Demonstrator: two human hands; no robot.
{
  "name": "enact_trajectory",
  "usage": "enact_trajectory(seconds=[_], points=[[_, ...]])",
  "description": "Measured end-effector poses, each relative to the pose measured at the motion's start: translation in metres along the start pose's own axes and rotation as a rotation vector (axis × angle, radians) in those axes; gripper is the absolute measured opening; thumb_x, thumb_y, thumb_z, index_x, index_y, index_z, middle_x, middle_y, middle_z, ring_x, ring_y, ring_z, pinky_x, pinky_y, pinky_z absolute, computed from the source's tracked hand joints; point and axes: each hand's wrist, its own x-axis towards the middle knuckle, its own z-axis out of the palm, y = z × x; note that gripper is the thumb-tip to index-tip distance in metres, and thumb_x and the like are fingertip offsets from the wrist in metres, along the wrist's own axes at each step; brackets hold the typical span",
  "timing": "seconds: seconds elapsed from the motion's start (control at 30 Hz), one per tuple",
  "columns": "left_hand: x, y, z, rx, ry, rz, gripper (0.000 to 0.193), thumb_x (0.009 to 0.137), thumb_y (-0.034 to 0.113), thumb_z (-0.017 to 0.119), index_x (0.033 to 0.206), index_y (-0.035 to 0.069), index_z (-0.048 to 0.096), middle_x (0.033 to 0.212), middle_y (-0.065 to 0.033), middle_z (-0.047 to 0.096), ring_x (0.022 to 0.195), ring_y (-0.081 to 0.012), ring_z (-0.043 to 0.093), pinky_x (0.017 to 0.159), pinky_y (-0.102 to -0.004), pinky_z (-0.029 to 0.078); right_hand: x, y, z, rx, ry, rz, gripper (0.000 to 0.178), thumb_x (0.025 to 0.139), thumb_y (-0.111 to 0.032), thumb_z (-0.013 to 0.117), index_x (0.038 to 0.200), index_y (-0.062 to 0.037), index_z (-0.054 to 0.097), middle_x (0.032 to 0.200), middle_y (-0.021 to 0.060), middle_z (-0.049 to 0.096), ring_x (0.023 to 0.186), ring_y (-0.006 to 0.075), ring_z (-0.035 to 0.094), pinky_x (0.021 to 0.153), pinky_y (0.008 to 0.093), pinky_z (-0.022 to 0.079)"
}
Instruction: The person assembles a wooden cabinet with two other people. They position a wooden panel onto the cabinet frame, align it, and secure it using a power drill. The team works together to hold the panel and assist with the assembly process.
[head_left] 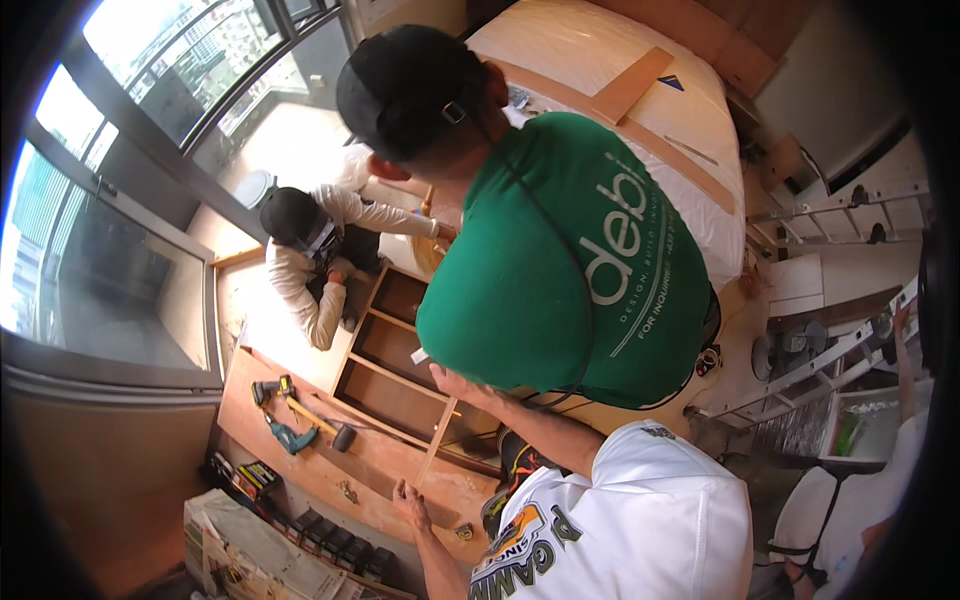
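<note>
My right hand reaches out from a white sleeve beside the green shirt of a co-worker, fingers apart. A small white piece shows just beyond its fingertips; I see no clear contact. Lower down, my left hand is above a plywood panel, fingers loosely apart, nothing visible in them. Past my hands lies a wooden frame with open compartments. On the panel rest a yellow-and-black cordless drill, a teal power tool, a mallet and a tape measure.
The co-worker in green bends close in front, hiding part of the frame. Another person crouches beyond it by the windows. A covered bed stands at the back, and a metal ladder leans at right. Black cases line the lower left.
</note>
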Motion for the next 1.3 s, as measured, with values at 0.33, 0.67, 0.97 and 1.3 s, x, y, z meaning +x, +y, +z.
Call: enact_trajectory(seconds=[0.33,0.67,0.97,1.3], points=[[-0.017,0.003,0.019,-0.050,0.159,-0.109,0.051,0.098,0.034,0.070,0.132,-0.002,0.058,0.094,-0.0082,0.068,0.074,-0.0142,0.063,0.055,-0.0291,0.051,-0.050,-0.058,-0.031,0.434,-0.889,-0.261,0.053,0.082,-0.051,0.075,0.118,-0.0116,0.071,0.108,0.0125,0.070,0.119,0.0300,0.059,0.112,0.0569,0.031],[-0.018,0.020,0.011,-0.092,0.116,-0.175,0.053,0.098,0.030,0.072,0.133,-0.005,0.055,0.091,-0.0074,0.068,0.066,-0.0119,0.060,0.049,-0.0253,0.045,-0.061,-0.047,-0.007,0.392,-0.980,-0.384,0.042,0.089,-0.044,0.071,0.120,-0.0160,0.072,0.115,0.0084,0.069,0.120,0.0264,0.059,0.113,0.0556,0.026],[-0.011,0.010,0.010,-0.174,0.051,-0.170,0.033,0.101,0.025,0.068,0.119,-0.002,0.059,0.081,-0.0052,0.061,0.054,-0.0115,0.054,0.041,-0.0222,0.037,-0.077,-0.051,0.005,0.374,-0.933,-0.405,0.039,0.089,-0.052,0.069,0.107,-0.0171,0.071,0.110,0.0064,0.064,0.118,0.0292,0.055,0.114,0.0630,0.024],[-0.012,0.020,0.006,-0.067,0.030,-0.186,0.047,0.100,0.035,0.071,0.123,-0.005,0.061,0.078,-0.0045,0.062,0.056,-0.0134,0.057,0.045,-0.0245,0.042,-0.070,-0.056,-0.006,0.396,-0.982,-0.291,0.047,0.091,-0.058,0.066,0.112,-0.0160,0.073,0.115,0.0089,0.065,0.121,0.0299,0.054,0.117,0.0632,0.022]])
